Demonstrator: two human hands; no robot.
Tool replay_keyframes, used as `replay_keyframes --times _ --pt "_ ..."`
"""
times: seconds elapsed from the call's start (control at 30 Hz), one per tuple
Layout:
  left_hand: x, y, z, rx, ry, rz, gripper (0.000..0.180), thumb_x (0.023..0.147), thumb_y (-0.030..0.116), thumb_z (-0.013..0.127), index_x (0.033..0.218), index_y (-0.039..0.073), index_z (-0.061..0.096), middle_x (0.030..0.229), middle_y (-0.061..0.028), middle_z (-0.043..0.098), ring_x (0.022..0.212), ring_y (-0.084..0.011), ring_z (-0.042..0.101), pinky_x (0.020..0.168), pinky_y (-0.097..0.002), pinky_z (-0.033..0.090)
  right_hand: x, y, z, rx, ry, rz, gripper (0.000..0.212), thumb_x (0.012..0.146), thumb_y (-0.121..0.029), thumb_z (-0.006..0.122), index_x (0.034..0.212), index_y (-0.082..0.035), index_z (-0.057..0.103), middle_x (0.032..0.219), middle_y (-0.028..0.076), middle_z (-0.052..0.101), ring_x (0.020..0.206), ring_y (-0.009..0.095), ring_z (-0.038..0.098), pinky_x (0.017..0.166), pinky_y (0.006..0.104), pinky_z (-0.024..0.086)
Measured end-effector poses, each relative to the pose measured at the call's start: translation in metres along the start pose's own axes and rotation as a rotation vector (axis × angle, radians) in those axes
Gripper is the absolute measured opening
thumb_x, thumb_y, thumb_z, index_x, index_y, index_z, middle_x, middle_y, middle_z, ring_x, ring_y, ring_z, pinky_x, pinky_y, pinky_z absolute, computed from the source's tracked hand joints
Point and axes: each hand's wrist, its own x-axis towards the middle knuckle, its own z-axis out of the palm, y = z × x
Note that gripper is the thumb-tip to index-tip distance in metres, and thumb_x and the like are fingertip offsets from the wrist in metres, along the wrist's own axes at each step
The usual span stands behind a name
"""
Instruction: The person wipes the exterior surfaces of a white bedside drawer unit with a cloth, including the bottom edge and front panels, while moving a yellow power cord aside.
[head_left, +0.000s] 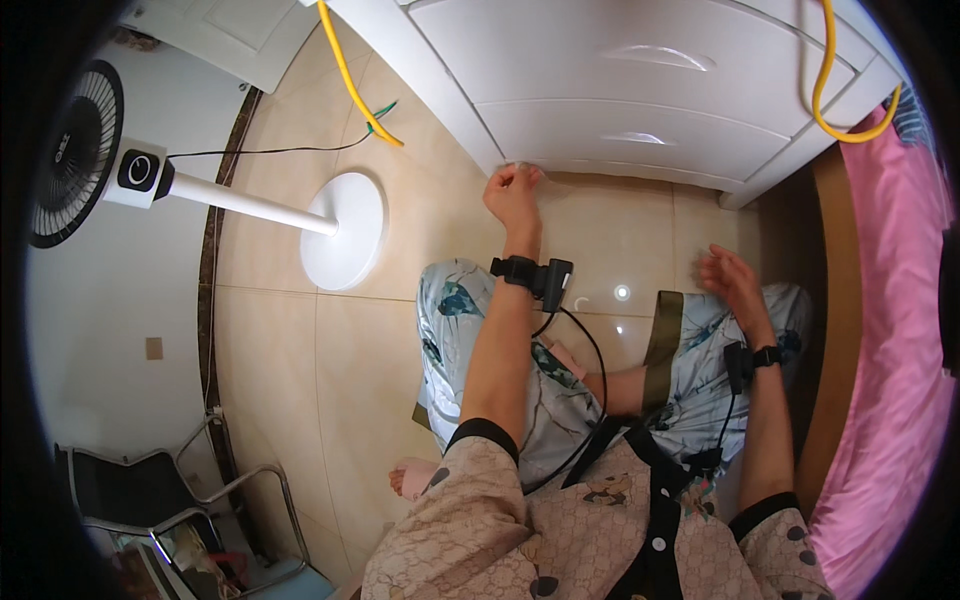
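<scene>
A white chest of drawers (610,135) stands in front of me. My left hand (513,197) is at the bottom of its near left corner, the fingers curled in and closed near the foot. Whatever lies between those fingertips, if anything, is too small to make out. Over my right knee my right hand (733,283) hangs with loosely bent fingers apart and nothing in them. A black strap with a small box (540,279) sits on my left wrist, and a black band (766,356) is on my right.
At left a white floor fan (343,230) stands on the tiles, its thin black cord crossing toward a yellow cable (347,70). Another yellow cable (822,95) hangs over the chest's right side. A pink cloth (880,300) drapes the bed at right. A metal-framed chair (140,490) is lower left.
</scene>
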Motion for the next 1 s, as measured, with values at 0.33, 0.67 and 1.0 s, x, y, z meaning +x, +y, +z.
replay_keyframes --times 0.33,0.67,1.0 --pt "-0.012 0.016 0.018 -0.063 -0.091 -0.017 0.006 0.081 -0.002 0.060 0.081 -0.007 0.057 0.077 -0.0120 0.061 0.068 -0.0179 0.062 0.063 -0.0235 0.054 0.013 -0.046 0.073 0.079 -0.070 -0.121 0.044 0.092 -0.027 0.051 0.125 0.001 0.046 0.115 0.014 0.056 0.101 0.018 0.057 0.085 0.0285 0.047" --pt "-0.027 0.051 -0.009 0.064 -0.390 -0.323 0.014 0.085 0.011 0.061 0.092 -0.001 0.061 0.086 -0.0065 0.062 0.079 -0.0156 0.060 0.074 -0.0272 0.051 0.086 -0.030 0.186 -0.040 -0.350 -0.090 0.048 0.091 -0.028 0.053 0.129 0.000 0.042 0.123 0.009 0.047 0.106 0.016 0.052 0.087 0.0302 0.046" --pt "-0.033 0.039 -0.032 -0.170 -0.388 -0.233 0.034 0.093 0.017 0.049 0.123 0.001 0.047 0.114 -0.0063 0.054 0.102 -0.0150 0.052 0.088 -0.0303 0.043 0.128 0.013 0.230 0.072 -0.404 -0.205 0.052 0.093 -0.014 0.046 0.138 0.003 0.025 0.136 0.011 0.037 0.123 0.018 0.038 0.103 0.0300 0.031"
